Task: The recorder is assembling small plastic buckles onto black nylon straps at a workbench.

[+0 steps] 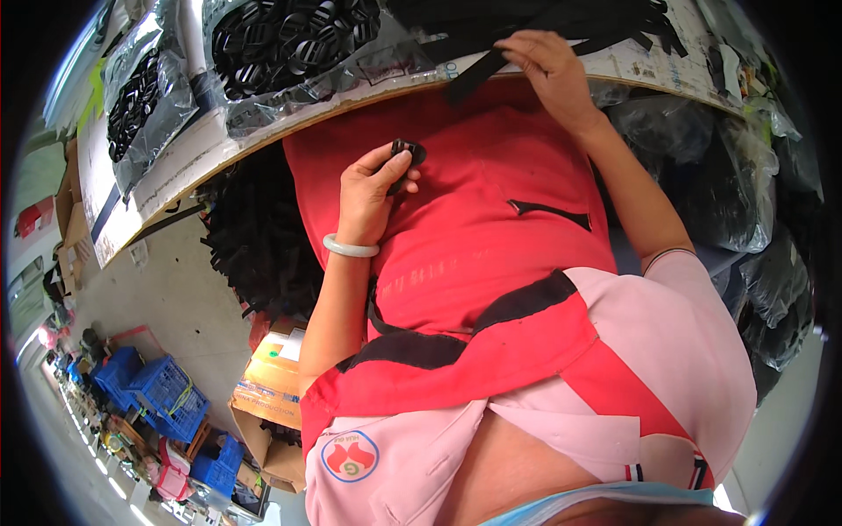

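Note:
My left hand [370,191], with a pale bangle at the wrist, is closed over my red apron. Its thumb and fingers grip a small black plastic buckle [409,151]. Farther off, at the table's near edge, my right hand [554,77] pinches a black webbing strap [476,75], whose end hangs over the edge. More black straps [605,24] lie on the table by that hand. A clear plastic bag [399,60] full of black buckles lies open on the table, left of the strap. Strap and buckle are apart.
The table edge [346,103] curves across in front of me. A second bag of black parts [136,110] lies farther left. Below hang bundled black straps [259,232], with a cardboard box [272,377] nearby. Plastic-wrapped bundles [724,175] stand at right; blue crates [167,396] stand on the floor.

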Demonstrator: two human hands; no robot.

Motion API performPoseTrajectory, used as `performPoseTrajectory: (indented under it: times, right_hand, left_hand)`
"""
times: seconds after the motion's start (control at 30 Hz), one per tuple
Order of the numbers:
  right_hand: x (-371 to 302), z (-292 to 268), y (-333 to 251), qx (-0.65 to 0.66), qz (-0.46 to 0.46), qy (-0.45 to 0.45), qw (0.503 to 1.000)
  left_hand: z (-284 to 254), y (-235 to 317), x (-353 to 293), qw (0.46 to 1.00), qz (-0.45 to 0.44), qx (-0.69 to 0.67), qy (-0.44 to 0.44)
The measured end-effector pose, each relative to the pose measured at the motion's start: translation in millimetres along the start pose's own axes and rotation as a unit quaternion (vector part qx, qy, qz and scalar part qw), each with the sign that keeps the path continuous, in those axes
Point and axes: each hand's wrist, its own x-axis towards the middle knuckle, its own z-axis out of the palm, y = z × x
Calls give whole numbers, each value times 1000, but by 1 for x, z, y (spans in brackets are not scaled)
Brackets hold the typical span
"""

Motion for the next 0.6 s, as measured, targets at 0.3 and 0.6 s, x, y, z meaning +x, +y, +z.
performPoseTrajectory:
  times: [0.3, 0.6]
  right_hand:
    - [31, -28, -142, 445, 338, -305, 771]
    - [16, 10, -130, 460, 458, -342, 680]
  left_hand:
    - [16, 7, -7, 981, 154, 104, 57]
    - [13, 6, -9, 921, 288, 251, 76]
